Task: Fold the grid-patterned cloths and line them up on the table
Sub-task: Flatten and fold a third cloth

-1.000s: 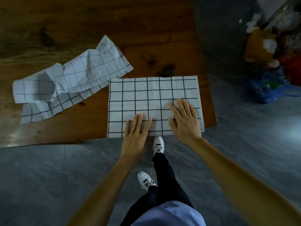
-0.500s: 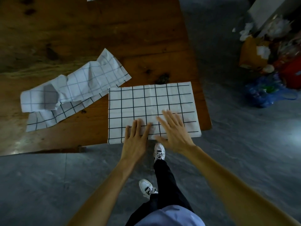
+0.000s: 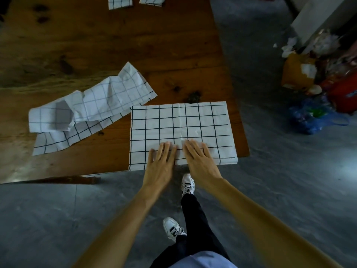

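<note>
View from the head camera, looking down over a wooden bench point(image 3: 116, 45) and a grey floor point(image 3: 280, 180). A folded grid-patterned cloth point(image 3: 179, 122) lies flat as a rectangle at the near right corner of the bench, its near edge along the bench edge and its right edge just short of the bench's right side. Both hands rest on the near strip of this cloth, side by side and nearly touching: the left hand point(image 3: 161, 165) with fingers straight and slightly spread, palm down, and the right hand point(image 3: 200, 161) likewise flat, fingers extended toward the far side. Neither grip closes on anything; both are open and lie on the fabric. To the left, a second grid cloth point(image 3: 92, 109) lies crumpled and unfolded, stretched diagonally across the bench, its upper right corner just beside the far left corner of the folded cloth. At the far edge of the bench, cut by the frame, two small folded cloths point(image 3: 119, 2) sit next to each other. Below the hands, the person's dark trousers and white shoes point(image 3: 188, 183) stand on the floor. Right of the bench, well apart, lies a heap of bags and rubbish point(image 3: 318, 84).
</note>
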Demonstrator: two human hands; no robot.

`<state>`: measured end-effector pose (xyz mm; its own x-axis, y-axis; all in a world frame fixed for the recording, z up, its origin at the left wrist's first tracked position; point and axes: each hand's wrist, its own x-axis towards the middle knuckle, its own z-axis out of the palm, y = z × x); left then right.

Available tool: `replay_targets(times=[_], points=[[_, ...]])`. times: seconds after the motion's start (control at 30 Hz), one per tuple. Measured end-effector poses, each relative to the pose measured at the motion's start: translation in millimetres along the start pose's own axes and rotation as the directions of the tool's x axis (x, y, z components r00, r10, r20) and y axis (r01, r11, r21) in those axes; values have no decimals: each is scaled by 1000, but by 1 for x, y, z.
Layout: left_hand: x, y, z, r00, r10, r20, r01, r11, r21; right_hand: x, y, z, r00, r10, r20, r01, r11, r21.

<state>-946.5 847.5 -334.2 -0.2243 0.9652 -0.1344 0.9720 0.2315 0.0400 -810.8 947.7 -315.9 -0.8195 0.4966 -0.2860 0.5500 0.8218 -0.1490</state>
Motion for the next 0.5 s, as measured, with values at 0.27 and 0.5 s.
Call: replay_targets(times=[0.27, 0.5], points=[[-8, -13, -4, 999, -31, 45, 30, 999, 19, -7, 12, -5, 999, 33, 41, -32, 999, -29], [-9, -8, -12, 999, -27, 17, 27, 999, 19, 2, -2, -10, 994, 112, 2, -112, 993, 25]])
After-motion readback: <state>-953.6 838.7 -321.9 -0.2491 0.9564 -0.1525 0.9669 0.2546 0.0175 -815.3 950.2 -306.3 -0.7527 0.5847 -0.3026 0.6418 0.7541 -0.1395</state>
